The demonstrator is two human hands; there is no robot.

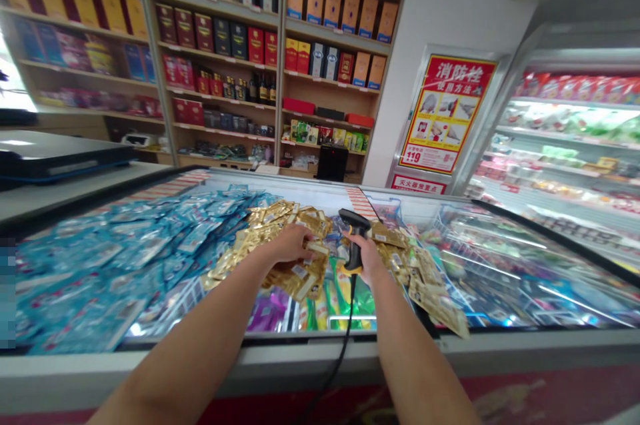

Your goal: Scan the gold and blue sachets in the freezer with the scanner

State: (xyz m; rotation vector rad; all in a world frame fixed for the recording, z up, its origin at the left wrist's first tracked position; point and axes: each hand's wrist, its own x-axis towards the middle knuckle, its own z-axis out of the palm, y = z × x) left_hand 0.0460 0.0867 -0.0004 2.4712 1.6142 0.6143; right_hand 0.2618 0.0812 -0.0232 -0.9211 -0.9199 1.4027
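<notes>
My left hand (pixel 294 243) reaches over the chest freezer and its fingers are closed on a gold packet (pixel 314 248) at the top of a heap of gold packets (pixel 280 225). My right hand (pixel 369 257) grips a black barcode scanner (pixel 354 233) with a yellow trim by its handle. The scanner head points toward the packet in my left hand. Its black cable (pixel 336 358) trails down toward me over the freezer's front rim. More gold packets (pixel 425 278) lie to the right of the scanner.
Blue packets (pixel 125 252) cover the left half of the freezer's glass lid (pixel 320 195). An open chiller (pixel 570 158) stands on the right. Shelves of boxed goods (pixel 250 45) line the back wall, beside a red fire-hydrant poster (pixel 443 115). A dark flat device (pixel 55 155) lies on a counter at left.
</notes>
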